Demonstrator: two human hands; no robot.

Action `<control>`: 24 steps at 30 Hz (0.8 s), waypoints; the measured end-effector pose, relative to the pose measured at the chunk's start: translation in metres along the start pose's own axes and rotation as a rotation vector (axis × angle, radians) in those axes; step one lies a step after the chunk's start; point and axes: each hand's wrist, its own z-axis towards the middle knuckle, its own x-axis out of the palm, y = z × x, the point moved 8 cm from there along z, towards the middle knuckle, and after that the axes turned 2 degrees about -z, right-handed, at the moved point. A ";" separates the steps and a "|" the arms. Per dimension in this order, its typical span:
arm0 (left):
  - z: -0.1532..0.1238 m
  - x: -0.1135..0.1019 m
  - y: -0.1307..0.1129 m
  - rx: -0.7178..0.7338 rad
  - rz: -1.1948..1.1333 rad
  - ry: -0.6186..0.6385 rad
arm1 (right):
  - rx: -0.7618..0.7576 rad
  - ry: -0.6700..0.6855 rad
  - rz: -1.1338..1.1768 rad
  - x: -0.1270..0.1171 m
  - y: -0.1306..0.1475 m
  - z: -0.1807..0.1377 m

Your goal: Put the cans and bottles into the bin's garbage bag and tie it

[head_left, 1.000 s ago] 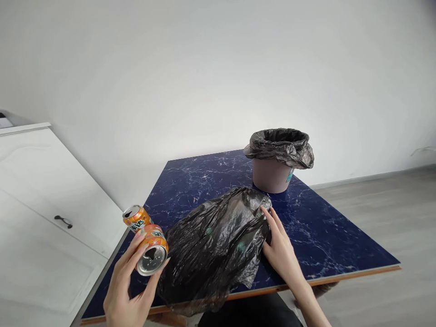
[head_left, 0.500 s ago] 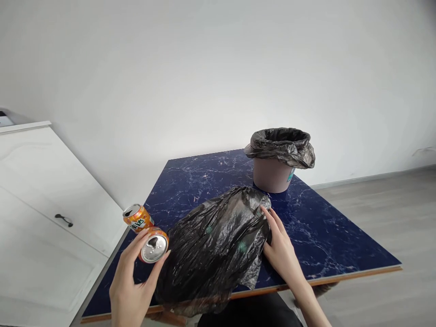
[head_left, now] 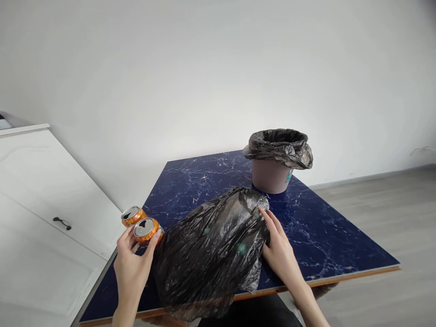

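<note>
My left hand (head_left: 133, 261) grips an opened orange soda can (head_left: 147, 237) between thumb and fingers, its silver top facing up. Close behind that one stands a second opened orange soda can (head_left: 127, 222), partly hidden. A crumpled black garbage bag (head_left: 213, 254) spreads over the front of the table, its lower part hanging past the edge. Green patches show through its thin film. At the bag's right end, my right hand (head_left: 277, 243) holds it, fingers on top and thumb lower down.
A pinkish bin (head_left: 269, 176) lined with a black bag (head_left: 289, 152) stands at the table's back right. The blue marbled table (head_left: 335, 240) has a wooden front edge. To the left is a white cabinet (head_left: 44, 218) with a dark handle; a pale wall rises behind.
My left hand has turned the soda can from tilted toward me to nearly upright, and set it closer to the other can. My right hand stays on the garbage bag.
</note>
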 end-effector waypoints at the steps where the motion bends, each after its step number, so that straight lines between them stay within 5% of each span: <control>1: 0.001 0.000 0.000 -0.006 0.013 -0.003 | 0.002 0.002 0.003 0.000 0.000 0.000; 16: -0.014 -0.040 -0.003 0.117 0.197 -0.115 | -0.003 0.001 0.001 0.001 -0.001 0.000; 24: -0.018 0.001 0.011 0.282 0.281 0.349 | -0.014 0.002 -0.008 0.002 -0.001 0.000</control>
